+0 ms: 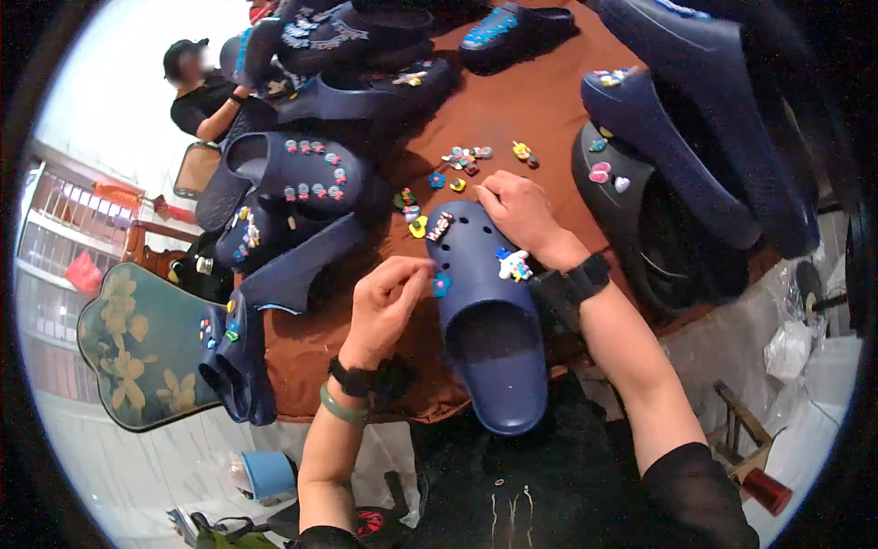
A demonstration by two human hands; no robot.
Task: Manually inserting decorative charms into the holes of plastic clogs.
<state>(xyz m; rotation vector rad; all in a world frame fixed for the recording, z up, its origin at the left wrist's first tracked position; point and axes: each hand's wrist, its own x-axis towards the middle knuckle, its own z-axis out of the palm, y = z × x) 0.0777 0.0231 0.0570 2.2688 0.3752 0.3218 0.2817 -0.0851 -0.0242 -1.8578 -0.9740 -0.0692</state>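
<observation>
A dark blue clog (485,247) lies in front of me, its toe pointing away and its heel toward my body. Several charms sit on its upper: a dark one with pale lettering (439,227), a white and blue figure (515,265) at the right, and a blue flower (442,285) at the left edge. My left hand (389,306) is closed beside that edge, fingertips pinched close to the flower. At the right of the toe, my right hand (523,218) is closed too, thumb and fingers together. Whatever either pinch holds is hidden.
Loose charms (468,157) lie beyond the toe on the brown cloth (512,101). Decorated clogs (302,174) crowd the left, and a black clog (631,210) stands at the right. A floral chair back (137,348) and a blue bin (268,476) are lower left. Another person (197,101) works at the far left.
</observation>
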